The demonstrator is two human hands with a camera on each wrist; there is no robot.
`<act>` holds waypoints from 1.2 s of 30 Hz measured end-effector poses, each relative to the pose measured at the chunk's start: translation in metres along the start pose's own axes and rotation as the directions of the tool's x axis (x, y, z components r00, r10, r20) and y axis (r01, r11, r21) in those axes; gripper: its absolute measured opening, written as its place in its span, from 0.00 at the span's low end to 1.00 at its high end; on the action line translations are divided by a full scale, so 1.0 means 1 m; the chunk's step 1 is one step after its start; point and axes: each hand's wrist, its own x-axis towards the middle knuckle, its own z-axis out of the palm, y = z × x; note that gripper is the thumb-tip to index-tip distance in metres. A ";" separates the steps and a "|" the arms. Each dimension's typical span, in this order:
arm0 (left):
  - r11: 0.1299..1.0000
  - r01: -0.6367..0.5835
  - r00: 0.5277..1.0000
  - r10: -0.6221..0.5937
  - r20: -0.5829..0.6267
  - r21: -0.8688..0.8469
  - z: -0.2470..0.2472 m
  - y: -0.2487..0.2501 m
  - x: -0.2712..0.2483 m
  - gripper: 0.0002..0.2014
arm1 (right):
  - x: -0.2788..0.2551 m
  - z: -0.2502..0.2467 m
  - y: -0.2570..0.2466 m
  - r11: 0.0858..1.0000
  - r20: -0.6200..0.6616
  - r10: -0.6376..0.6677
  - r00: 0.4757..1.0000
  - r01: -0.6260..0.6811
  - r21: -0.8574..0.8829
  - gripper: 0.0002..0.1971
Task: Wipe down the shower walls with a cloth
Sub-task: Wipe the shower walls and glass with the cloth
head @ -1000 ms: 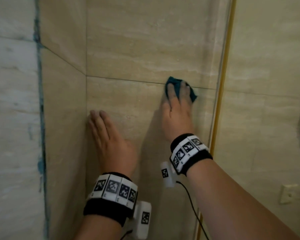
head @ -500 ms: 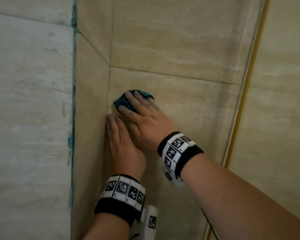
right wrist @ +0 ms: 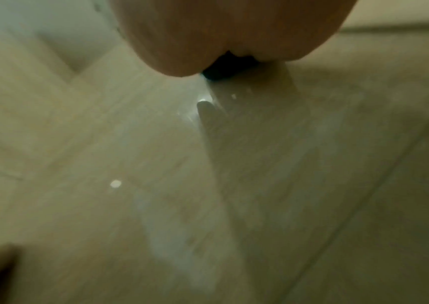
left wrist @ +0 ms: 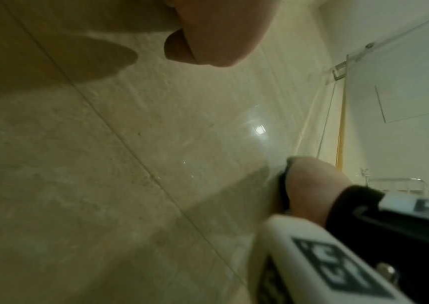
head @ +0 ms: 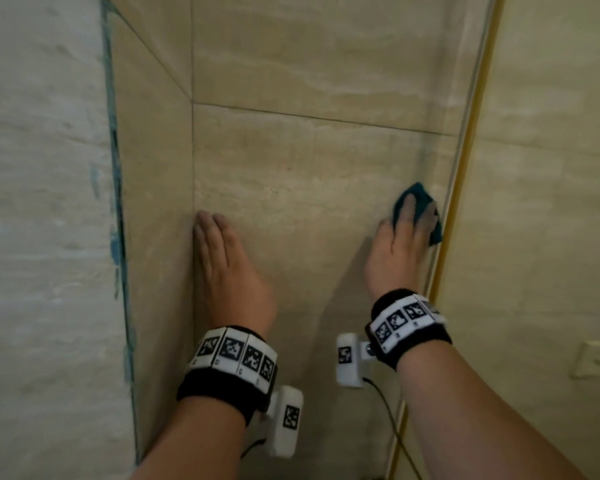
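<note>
A teal cloth lies flat against the beige tiled shower wall, near its right edge. My right hand presses it to the tile with straight fingers on top; most of the cloth is hidden under them. In the right wrist view only a dark corner of the cloth shows below the palm. My left hand rests flat on the same wall beside the left corner, fingers straight and together, holding nothing. In the left wrist view the left hand's palm hovers close over the tile.
A glass panel edge with a gold strip runs down just right of the cloth. A side wall meets the tiled wall at the left corner. A white wall plate sits beyond the glass at the lower right.
My right hand has swept the cloth from the left corner, above my left hand, across the tile to the right edge and slightly lower. The left hand stays flat on the wall.
</note>
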 end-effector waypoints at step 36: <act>0.990 0.066 0.996 -0.072 -0.047 -0.124 0.026 -0.038 -0.049 0.39 | -0.016 0.029 -0.151 0.634 0.451 -0.696 0.559 0.773 0.020 0.28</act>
